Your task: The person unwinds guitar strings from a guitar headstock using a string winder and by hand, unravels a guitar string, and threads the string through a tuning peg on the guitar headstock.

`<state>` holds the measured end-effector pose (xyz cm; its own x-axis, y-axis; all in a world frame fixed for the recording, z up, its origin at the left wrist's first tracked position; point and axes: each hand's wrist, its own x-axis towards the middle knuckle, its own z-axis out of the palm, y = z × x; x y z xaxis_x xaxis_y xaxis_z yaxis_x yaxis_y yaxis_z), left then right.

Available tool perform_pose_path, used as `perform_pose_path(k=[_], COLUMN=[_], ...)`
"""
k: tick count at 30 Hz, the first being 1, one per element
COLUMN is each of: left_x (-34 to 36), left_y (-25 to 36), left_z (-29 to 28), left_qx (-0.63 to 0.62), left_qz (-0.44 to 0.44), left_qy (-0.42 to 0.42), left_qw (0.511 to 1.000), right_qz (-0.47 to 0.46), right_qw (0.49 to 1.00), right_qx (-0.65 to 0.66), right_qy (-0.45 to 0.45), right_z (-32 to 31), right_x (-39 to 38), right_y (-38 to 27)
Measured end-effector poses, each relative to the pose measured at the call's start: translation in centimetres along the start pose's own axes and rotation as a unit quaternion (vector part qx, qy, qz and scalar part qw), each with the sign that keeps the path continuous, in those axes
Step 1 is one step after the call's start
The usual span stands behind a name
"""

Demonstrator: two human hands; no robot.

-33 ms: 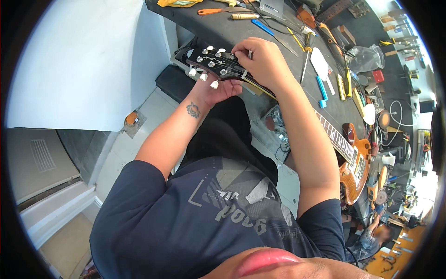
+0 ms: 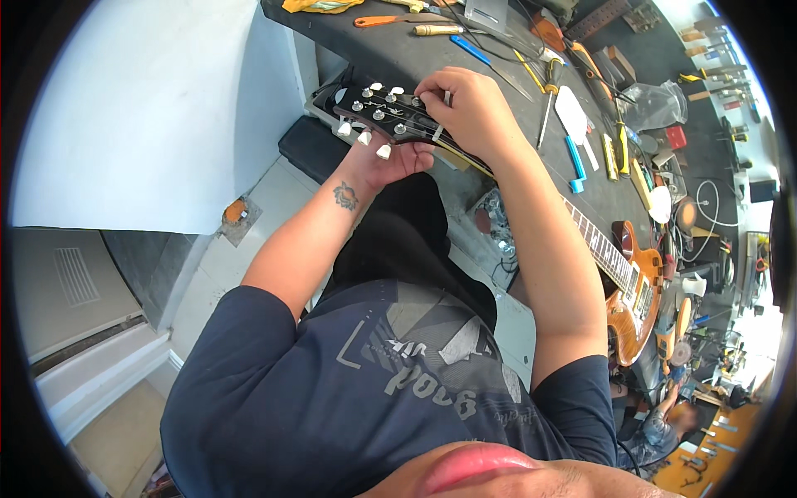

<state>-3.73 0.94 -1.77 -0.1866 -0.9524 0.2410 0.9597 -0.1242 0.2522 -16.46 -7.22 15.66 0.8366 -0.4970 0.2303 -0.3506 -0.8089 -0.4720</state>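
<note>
An electric guitar (image 2: 635, 314) with an amber body lies along the bench edge, its neck running toward the upper middle. Its black headstock (image 2: 387, 119) has metal posts and white tuning pegs (image 2: 364, 138). From below, my left hand (image 2: 393, 165) cups the headstock end of the neck, palm up and fingers curled against it. My right hand (image 2: 477, 104) is over the headstock's right end, thumb and forefinger closed beside a tuning post (image 2: 416, 100). What those fingertips pinch is hidden. My right forearm covers part of the neck.
On the dark workbench (image 2: 374, 50) lie a screwdriver (image 2: 547, 100), a blue string winder (image 2: 574, 158), a blue-handled file (image 2: 471, 50) and several other tools. A white panel (image 2: 141, 116) stands to the left. Another person (image 2: 660, 436) is far off at lower right.
</note>
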Motion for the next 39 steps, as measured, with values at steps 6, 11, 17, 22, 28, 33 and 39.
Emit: perform_pose_path(k=[6, 11, 17, 22, 28, 33, 39], left_x=[0.2, 0.1, 1.0, 1.8, 2.5, 2.2, 1.8], left_y=[-1.3, -1.2, -0.6, -0.8, -1.3, -1.0, -1.3], left_z=[0.0, -0.6, -1.1, -1.7, -1.4, -2.5, -0.5], left_qx=[-0.008, -0.002, -0.01, -0.051, -0.042, -0.026, -0.016], left_qz=[0.073, 0.073, 0.007, 0.035, 0.047, 0.048, 0.054], left_qy=[0.024, -0.006, -0.036, 0.038, 0.019, -0.02, 0.025], left_qw=[0.997, 0.997, 0.999, 0.997, 0.998, 0.998, 0.998], right_qz=[0.015, -0.001, -0.005, -0.016, -0.025, -0.02, -0.017], right_qw=[1.0, 1.0, 1.0, 1.0, 0.999, 1.0, 0.999], right_qx=[0.007, -0.004, 0.003, -0.006, -0.004, -0.011, -0.045], right_qy=[-0.006, -0.003, 0.003, 0.012, 0.02, 0.012, 0.017], right_z=[0.0, 0.1, 0.2, 0.5, 0.5, 0.5, 0.7], right_x=[0.0, 0.0, 0.0, 0.1, 0.0, 0.2, 0.0], right_y=[0.1, 0.2, 0.5, 0.9, 1.0, 0.5, -0.6])
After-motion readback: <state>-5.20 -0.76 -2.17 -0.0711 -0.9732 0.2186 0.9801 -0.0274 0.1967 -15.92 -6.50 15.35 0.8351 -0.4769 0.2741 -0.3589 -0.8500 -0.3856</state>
